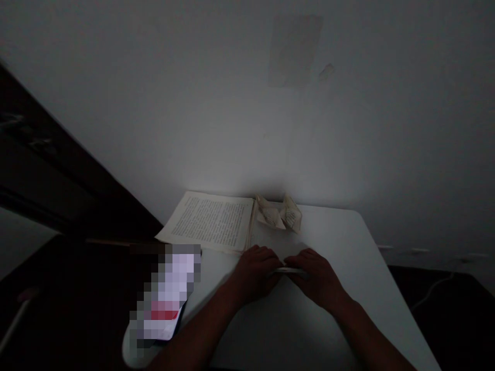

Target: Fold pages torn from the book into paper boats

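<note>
Between both hands, just above the white table, is a small piece of folded paper [286,269], seen nearly edge-on as a thin pale strip. My left hand [257,273] closes on its left end, fingers curled over the top. The right end is pinched by my right hand [317,277], its fingers bent the same way. Much of the paper is hidden by the fingers. Just beyond the hands sits a folded paper shape [278,214] with raised points and print on it. To its left lies a stack of printed pages [211,219].
The white table [371,288] stands against a pale wall [216,103]. A phone with a lit, blurred-out screen [170,293] lies at the table's left edge. A dark door frame [77,144] is on the left, and a thin cable [433,292] runs at the right.
</note>
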{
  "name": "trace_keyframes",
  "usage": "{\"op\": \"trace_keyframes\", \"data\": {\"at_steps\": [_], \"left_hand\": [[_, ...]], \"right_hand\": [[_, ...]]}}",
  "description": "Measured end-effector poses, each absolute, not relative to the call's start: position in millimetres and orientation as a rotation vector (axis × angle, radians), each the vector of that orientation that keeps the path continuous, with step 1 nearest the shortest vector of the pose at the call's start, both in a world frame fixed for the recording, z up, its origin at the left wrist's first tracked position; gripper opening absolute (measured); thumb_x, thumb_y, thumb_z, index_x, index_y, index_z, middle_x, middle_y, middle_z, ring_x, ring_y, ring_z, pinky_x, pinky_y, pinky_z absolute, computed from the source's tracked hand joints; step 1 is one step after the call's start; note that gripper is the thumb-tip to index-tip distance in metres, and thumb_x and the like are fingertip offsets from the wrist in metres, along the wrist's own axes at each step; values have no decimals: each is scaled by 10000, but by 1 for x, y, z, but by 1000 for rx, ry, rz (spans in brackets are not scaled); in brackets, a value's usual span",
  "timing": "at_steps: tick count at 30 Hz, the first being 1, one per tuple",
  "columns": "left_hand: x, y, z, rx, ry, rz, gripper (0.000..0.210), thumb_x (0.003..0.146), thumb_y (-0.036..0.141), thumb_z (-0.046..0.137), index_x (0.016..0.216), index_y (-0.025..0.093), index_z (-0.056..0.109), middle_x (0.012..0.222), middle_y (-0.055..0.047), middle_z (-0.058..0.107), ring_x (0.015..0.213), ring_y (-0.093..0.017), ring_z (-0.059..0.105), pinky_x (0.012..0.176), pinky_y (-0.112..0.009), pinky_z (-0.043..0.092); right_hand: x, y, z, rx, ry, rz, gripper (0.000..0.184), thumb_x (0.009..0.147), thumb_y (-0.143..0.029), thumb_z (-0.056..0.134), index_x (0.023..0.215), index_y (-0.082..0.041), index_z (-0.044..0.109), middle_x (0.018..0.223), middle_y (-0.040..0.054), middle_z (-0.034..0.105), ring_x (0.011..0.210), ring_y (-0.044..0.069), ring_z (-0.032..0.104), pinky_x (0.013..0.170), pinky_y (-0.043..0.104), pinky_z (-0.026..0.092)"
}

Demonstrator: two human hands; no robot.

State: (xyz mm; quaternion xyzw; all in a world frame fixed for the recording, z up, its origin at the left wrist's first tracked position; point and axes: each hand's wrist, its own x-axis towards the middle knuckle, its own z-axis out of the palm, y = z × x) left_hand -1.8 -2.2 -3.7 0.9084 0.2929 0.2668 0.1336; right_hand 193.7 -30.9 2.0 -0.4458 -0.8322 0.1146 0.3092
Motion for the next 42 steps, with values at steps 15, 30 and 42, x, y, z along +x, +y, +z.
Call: {"op": "trace_keyframes", "data": {"at_steps": [15, 30, 42], "left_hand": [[-1, -2, -3, 2470, 704, 1058, 114, 833, 218, 550, 764, 174, 630, 738, -21, 668, 668, -132, 565, 646, -283, 412], [-4, 0, 1, 2434, 710, 1136, 102, 836, 210, 557, 824, 168, 650, 757, -43, 664, 695, -126, 592, 639, -250, 468], [-6, 1, -1, 2439, 744, 1115, 127, 814, 258, 598, 730, 163, 607, 685, -26, 623, 662, -122, 560, 623, -247, 443]], "right_hand": [[193, -33, 5, -1183, -2243, 364, 91, 814, -248, 595, 893, -228, 634, 737, 4, 677, 694, 157, 594, 670, 302, 450], [197, -31, 8, -1005, -2125, 358, 111, 840, -211, 567, 918, -225, 645, 769, 21, 694, 705, 150, 622, 682, 311, 485], [195, -30, 6, -953, -2061, 334, 102, 795, -180, 611, 879, -225, 645, 751, 15, 692, 691, 146, 631, 659, 296, 494]]}}
